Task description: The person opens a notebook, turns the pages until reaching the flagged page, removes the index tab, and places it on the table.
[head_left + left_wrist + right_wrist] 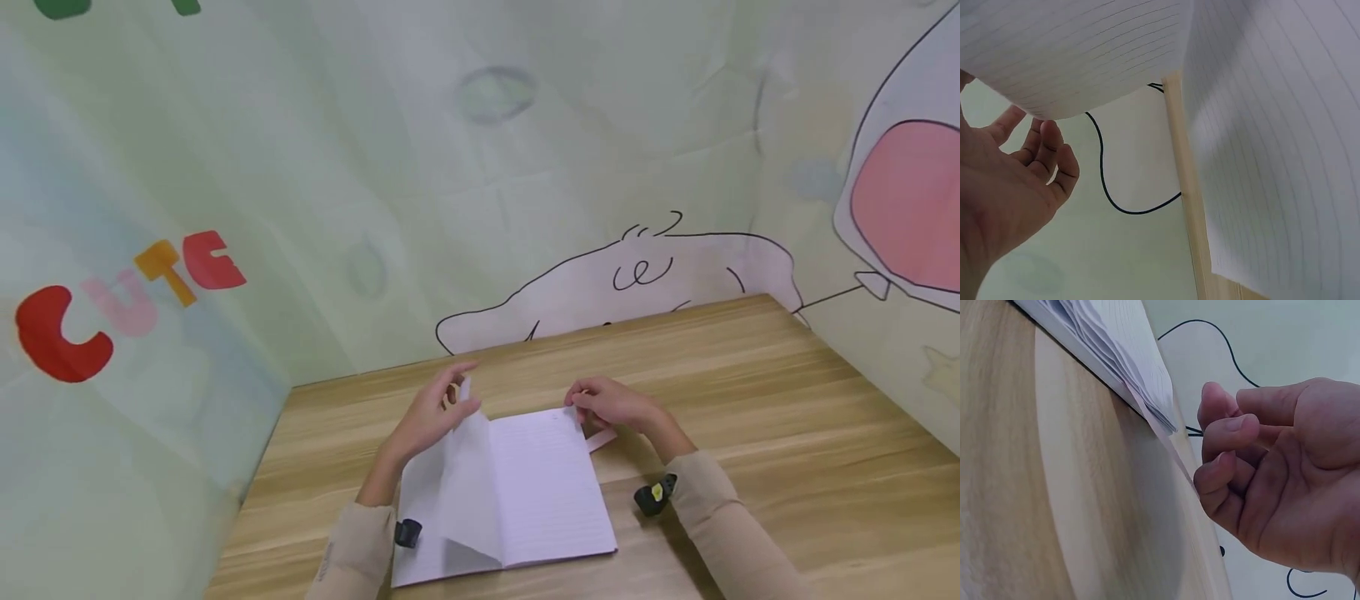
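An open lined notebook (551, 483) lies on the wooden table. My left hand (435, 412) is at its top left and pinches the upper edge of a lifted page (471, 487) between thumb and fingers. In the left wrist view that ruled page (1085, 62) curves over the fingers, hiding part of the thumb side. By the notebook's top right corner is my right hand (611, 402), its fingers (1229, 434) loosely curled around nothing. A pale pink strip (602, 439) sticks out from the notebook's right edge beneath this hand.
The wooden table (750, 400) meets a printed cloth wall (375, 167) along its back edge. Small black wrist cameras, one on the left sleeve (360, 542) and one on the right sleeve (720, 508), sit low beside the notebook.
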Motion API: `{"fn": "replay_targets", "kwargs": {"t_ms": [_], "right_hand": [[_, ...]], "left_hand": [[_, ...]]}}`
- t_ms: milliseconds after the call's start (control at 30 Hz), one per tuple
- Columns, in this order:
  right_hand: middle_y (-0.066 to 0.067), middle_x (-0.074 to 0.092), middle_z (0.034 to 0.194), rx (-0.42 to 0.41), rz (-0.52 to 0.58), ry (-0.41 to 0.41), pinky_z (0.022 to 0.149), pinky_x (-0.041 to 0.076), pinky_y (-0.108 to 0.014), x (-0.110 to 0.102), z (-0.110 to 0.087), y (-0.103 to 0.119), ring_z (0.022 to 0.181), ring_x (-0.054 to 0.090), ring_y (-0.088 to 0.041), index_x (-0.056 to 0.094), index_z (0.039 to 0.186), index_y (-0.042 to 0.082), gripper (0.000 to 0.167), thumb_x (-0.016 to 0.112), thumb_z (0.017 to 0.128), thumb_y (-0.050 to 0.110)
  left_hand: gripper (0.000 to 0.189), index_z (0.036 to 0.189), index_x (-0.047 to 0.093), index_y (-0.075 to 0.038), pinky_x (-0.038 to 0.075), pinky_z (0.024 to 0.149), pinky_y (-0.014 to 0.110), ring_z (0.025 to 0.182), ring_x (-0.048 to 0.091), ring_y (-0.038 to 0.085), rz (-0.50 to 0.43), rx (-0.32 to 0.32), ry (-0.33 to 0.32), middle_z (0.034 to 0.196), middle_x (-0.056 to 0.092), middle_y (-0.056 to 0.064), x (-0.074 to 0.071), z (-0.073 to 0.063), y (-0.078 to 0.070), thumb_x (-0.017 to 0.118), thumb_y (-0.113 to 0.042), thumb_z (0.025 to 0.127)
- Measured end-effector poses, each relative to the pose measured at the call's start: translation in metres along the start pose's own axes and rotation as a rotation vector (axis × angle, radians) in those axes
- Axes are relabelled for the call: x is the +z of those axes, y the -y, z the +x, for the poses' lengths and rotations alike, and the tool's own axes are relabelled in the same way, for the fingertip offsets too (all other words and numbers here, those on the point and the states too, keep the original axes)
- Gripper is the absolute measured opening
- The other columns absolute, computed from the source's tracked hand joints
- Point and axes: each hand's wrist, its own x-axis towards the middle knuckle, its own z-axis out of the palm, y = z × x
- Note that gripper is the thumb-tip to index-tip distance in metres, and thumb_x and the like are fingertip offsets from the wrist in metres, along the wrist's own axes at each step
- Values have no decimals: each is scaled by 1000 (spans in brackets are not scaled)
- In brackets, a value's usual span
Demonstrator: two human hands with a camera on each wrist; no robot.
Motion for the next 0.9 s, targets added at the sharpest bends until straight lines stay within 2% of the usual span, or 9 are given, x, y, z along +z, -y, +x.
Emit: {"fn": "replay_targets", "kwargs": {"t_ms": [167,300,433,533,733,900], "right_hand": [[-6,58,79,8,-7,-1,49,34,-25,-1,-1,0,55,43,-15,60,114,-2,21,45,106,10],[-7,58,79,5,13,22,49,33,-24,-1,-2,-1,55,42,-15,60,114,-3,21,45,106,9],[-7,57,79,-1,22,34,48,33,-24,0,-2,-2,55,42,-15,59,113,-3,21,45,106,9],[-7,58,78,-8,17,41,48,34,-24,0,-2,-3,55,42,-15,59,113,-3,20,45,106,9],[-7,58,78,5,-12,54,48,34,-24,-1,-3,-2,56,43,-15,60,114,-1,20,46,105,10],[-6,58,78,17,-19,91,49,33,-25,0,-2,-3,56,44,-16,61,114,2,20,51,105,16]], "left_hand": [[58,146,49,-14,43,71,35,93,48,21,74,-15,36,124,56,15,-6,-13,5,71,-20,92],[55,142,53,-10,44,75,38,96,49,22,161,-9,46,128,57,14,-8,-23,10,73,-18,90],[52,139,56,-7,48,91,46,110,55,28,253,28,35,130,56,14,-8,-30,16,74,-14,90],[55,140,55,-8,46,99,50,118,56,29,312,20,20,130,57,13,-7,-35,19,76,-11,89],[62,139,57,-10,46,99,49,119,57,31,460,-30,-3,129,58,11,-9,-43,27,83,-12,83],[60,134,61,-11,45,98,53,117,56,34,557,-81,33,126,59,14,-12,-48,35,85,-18,80]]}}
